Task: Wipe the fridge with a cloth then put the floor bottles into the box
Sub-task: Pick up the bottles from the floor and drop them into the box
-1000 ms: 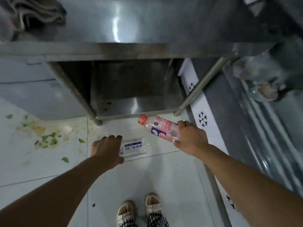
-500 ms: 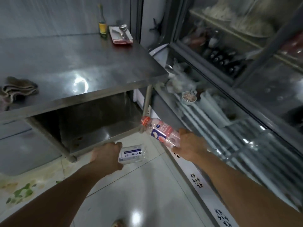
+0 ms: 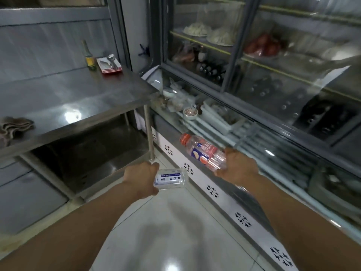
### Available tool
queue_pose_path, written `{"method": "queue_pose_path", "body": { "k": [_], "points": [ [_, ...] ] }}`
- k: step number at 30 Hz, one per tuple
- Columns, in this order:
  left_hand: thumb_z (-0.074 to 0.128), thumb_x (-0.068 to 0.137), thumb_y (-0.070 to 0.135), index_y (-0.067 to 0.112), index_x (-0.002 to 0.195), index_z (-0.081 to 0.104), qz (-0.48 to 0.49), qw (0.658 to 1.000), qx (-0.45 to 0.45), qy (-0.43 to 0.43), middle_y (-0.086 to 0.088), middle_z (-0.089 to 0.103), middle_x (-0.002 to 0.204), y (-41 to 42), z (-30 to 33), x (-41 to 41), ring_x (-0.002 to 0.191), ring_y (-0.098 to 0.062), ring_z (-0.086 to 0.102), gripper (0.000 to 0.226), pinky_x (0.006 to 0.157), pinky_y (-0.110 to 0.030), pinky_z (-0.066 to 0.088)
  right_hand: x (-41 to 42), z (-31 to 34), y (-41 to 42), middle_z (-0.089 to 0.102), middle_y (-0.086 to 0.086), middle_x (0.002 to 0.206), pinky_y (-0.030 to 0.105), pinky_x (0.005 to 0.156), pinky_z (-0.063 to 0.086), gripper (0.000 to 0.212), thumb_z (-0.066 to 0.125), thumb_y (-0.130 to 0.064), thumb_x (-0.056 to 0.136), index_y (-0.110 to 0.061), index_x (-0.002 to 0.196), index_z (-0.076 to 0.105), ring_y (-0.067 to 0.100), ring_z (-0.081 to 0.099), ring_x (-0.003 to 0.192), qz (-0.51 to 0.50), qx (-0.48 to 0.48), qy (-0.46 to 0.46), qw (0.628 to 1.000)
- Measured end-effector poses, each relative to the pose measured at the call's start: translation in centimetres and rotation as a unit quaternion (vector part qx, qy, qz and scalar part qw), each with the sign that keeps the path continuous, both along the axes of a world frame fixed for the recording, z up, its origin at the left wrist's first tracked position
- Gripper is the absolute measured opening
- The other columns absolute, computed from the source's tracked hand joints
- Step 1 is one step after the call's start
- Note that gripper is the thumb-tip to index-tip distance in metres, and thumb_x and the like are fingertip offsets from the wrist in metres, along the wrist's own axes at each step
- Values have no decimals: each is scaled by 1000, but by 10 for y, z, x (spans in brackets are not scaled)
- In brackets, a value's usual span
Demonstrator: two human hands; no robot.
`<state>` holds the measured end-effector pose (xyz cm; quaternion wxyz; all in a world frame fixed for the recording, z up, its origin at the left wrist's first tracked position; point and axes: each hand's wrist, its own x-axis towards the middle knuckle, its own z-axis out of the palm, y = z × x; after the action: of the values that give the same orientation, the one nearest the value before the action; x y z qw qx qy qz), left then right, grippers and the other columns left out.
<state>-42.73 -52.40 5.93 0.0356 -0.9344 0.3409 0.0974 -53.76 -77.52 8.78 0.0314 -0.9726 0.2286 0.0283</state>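
Both bottles lifted off the floor, pink-label bottle raised higher

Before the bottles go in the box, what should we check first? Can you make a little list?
1. Left hand grips the clear bottle: ok.
2. Right hand grips the red-capped bottle: ok.
3. Red cap is on: ok.
4. Clear bottle's cap is on: cannot tell, the hand hides it.
5. Box in sight: not ok, none shows in this view.
6. Cloth is out of the hands, on the steel table: ok.
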Motion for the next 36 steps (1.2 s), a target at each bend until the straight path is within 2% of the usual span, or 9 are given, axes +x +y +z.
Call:
{"method": "queue_pose_path", "body": {
  "k": [5,9,11,16,20,24,28,32,36],
  "points": [
    [73,69,45,27,118,48,-61,998,-8,-21,4,61,112,-17,22,-30,96,-17,61,57,77,-33,52,-71,21,-1,61,3,107,33,81,53,54,62,-50,80,-15,118,45,21,62,96,-66,-5,-20,998],
    [71,70,44,27,118,49,-132,991,-25,-24,3,62,112,-22,31,-57,98,-17,60,55,80,-34,52,-132,32,16,61,6,115,35,80,52,63,62,-49,80,-15,128,41,24,60,100,-127,-22,-22,991],
    [70,70,45,26,116,49,-175,984,-22,-34,3,61,111,-22,35,-74,99,-18,60,54,76,-30,49,-164,34,31,60,6,117,36,82,53,67,62,-50,80,-14,131,39,24,59,102,-164,-28,-15,986],
    [71,69,47,28,116,51,-257,965,-29,-35,4,61,108,-23,42,-121,97,-18,59,54,68,-27,37,-245,41,73,61,4,113,28,66,47,68,62,-56,80,-15,129,38,20,60,91,-245,-40,-4,969],
    [70,69,46,30,118,53,-319,947,-22,-21,4,63,112,-37,47,-169,99,-20,61,54,69,-28,38,-324,48,103,61,4,116,28,66,43,68,66,-54,77,-18,128,40,22,61,95,-319,-21,-19,947],
    [68,68,46,28,106,53,-401,915,-36,-23,5,62,105,-58,58,-236,95,-20,59,45,68,-28,36,-410,55,128,60,2,117,30,70,46,71,68,-57,74,-19,128,41,22,61,99,-400,-34,6,916],
    [68,69,42,27,112,52,-472,880,-45,-20,5,61,109,-84,72,-321,97,-19,58,48,71,-28,39,-503,65,147,61,0,116,33,76,51,68,69,-55,72,-23,126,42,21,61,100,-480,-23,-16,877],
    [71,69,41,28,114,53,-531,845,-57,-11,7,60,104,-108,81,-422,88,-14,56,50,69,-29,40,-604,74,164,61,0,111,29,65,41,65,70,-53,73,-24,124,42,20,61,95,-542,-29,-32,839],
    [70,67,43,31,108,52,-580,812,-56,-20,9,59,97,-126,86,-538,86,-14,54,46,67,-29,38,-718,83,181,60,-2,111,28,63,37,62,68,-57,73,-23,119,43,19,56,88,-592,-26,-23,805]
  ]
}}
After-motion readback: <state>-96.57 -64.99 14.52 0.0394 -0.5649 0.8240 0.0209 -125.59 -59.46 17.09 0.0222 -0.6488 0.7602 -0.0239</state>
